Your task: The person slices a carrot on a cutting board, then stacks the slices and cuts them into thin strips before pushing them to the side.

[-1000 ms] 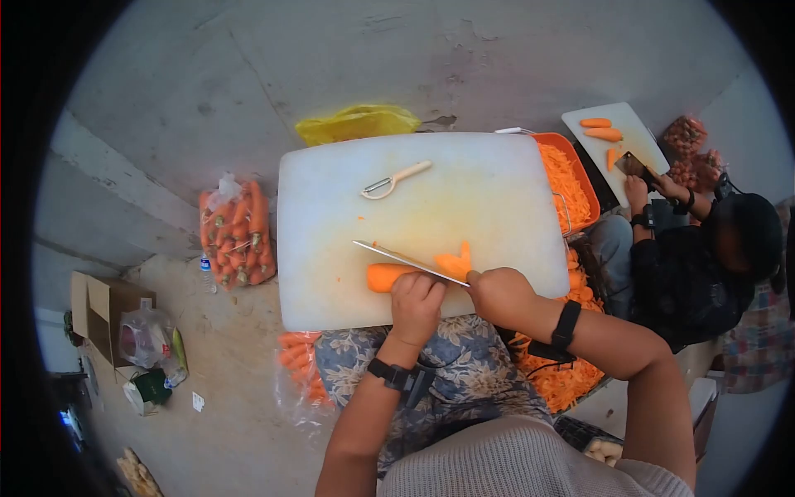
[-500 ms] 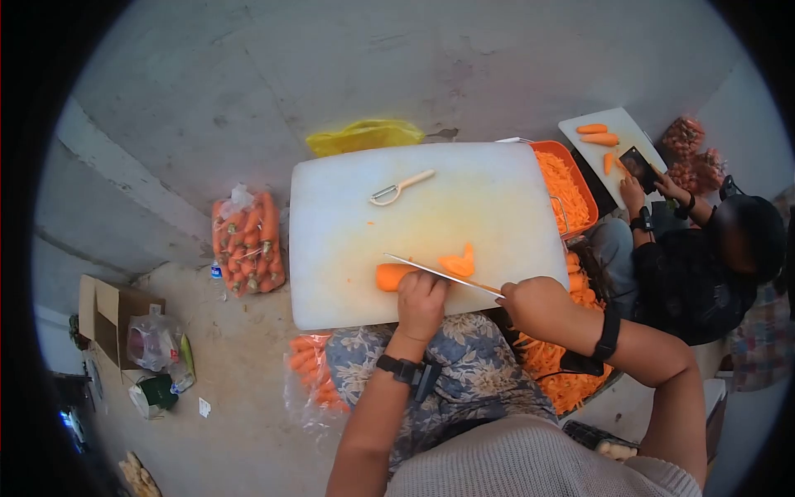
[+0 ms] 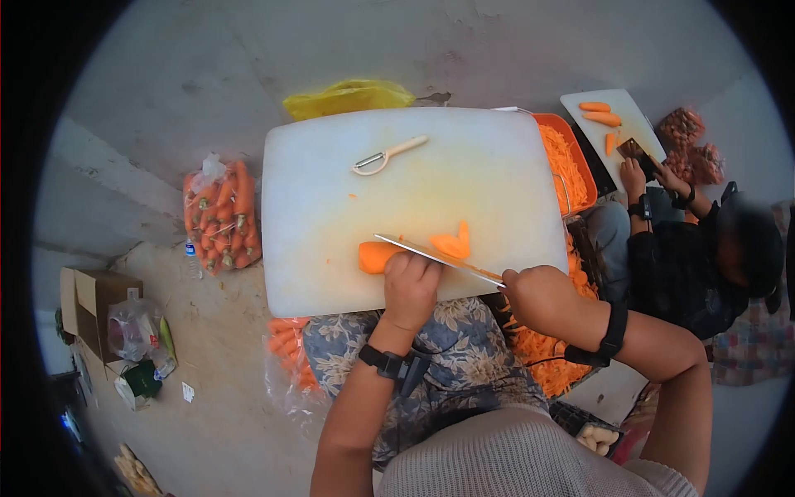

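A white cutting board [image 3: 331, 166] lies across my lap. My left hand [image 3: 411, 286] is closed round a thick carrot piece [image 3: 377, 257] near the board's front edge. In my closed right hand [image 3: 538, 296] is the handle of a knife [image 3: 439, 258]. Its blade slants up to the left, close above the carrot and my left fingertips. Whether the edge touches the carrot I cannot tell. Cut carrot pieces [image 3: 451, 242] lie just beyond the blade. A peeler [image 3: 387, 155] rests farther back on the board.
A bag of carrots [image 3: 222, 217] stands on the left, near a cardboard box [image 3: 99, 311]. Shredded carrot fills an orange tray [image 3: 590, 178] at the right. Beyond it, a co-worker [image 3: 679, 248] holds a dark-bladed knife [image 3: 636, 155] over another board [image 3: 592, 139].
The view has shifted, so the board appears farther left and higher. My hands keep their grips on carrot and knife. The co-worker's blade has turned slightly.
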{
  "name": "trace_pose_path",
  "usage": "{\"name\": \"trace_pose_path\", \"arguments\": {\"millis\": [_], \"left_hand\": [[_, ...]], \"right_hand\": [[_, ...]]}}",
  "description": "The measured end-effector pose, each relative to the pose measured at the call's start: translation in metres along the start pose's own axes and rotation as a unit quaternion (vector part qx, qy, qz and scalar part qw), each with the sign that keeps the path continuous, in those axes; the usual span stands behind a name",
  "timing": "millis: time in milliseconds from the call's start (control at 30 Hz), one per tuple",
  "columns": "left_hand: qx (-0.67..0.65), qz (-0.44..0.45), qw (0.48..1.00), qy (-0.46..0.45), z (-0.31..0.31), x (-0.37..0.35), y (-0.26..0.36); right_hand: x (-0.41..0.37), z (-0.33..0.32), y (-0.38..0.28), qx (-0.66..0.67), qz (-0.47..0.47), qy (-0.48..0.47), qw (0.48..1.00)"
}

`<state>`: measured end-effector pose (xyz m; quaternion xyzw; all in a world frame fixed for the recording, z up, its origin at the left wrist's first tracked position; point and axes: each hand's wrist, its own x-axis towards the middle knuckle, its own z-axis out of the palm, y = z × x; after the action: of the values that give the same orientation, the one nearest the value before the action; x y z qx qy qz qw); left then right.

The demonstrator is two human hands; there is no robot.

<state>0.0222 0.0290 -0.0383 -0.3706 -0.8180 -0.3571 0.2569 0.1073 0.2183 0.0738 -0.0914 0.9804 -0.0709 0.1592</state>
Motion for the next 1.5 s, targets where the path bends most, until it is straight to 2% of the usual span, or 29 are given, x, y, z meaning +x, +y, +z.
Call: {"name": "trace_pose_path", "arguments": {"millis": [67,267,433,533,600,667,733,933,1267,1500], "left_hand": [[-0.001,0.002,1.0,0.002,0.003,-0.003,-0.002],[0.006,0.007,1.0,-0.015,-0.003,-0.004,-0.002],[-0.015,0.012,0.999,-0.031,-0.01,-0.002,-0.003],[0.037,-0.011,0.999,-0.019,-0.024,0.002,-0.003],[0.118,-0.069,0.99,-0.046,-0.029,-0.005,-0.001],[0.088,-0.079,0.992,-0.047,-0.026,-0.013,-0.01],[0.056,-0.092,0.993,-0.049,-0.025,-0.01,-0.01],[0.05,-0.087,0.994,-0.036,-0.018,-0.011,0.003],[0.057,-0.064,0.996,-0.024,-0.015,-0.012,-0.001],[0.057,-0.083,0.994,-0.036,-0.016,-0.011,0.003]], "right_hand": [[0.005,0.003,-0.002,0.007,0.006,-0.009,1.0],[0.064,0.039,-0.015,0.063,-0.056,0.097,0.992],[0.068,0.031,-0.016,0.071,-0.046,0.082,0.993],[0.066,0.035,-0.016,0.079,-0.038,0.103,0.991],[0.063,0.038,-0.016,0.075,-0.035,0.108,0.991],[0.061,0.036,-0.014,0.069,-0.033,0.112,0.991],[0.059,0.032,-0.01,0.076,-0.016,0.083,0.994],[0.03,0.022,0.01,0.039,0.003,0.078,0.996],[0.0,0.006,-0.005,0.023,-0.01,0.066,0.997],[-0.022,0.002,0.014,-0.001,0.001,0.003,1.0]]}}
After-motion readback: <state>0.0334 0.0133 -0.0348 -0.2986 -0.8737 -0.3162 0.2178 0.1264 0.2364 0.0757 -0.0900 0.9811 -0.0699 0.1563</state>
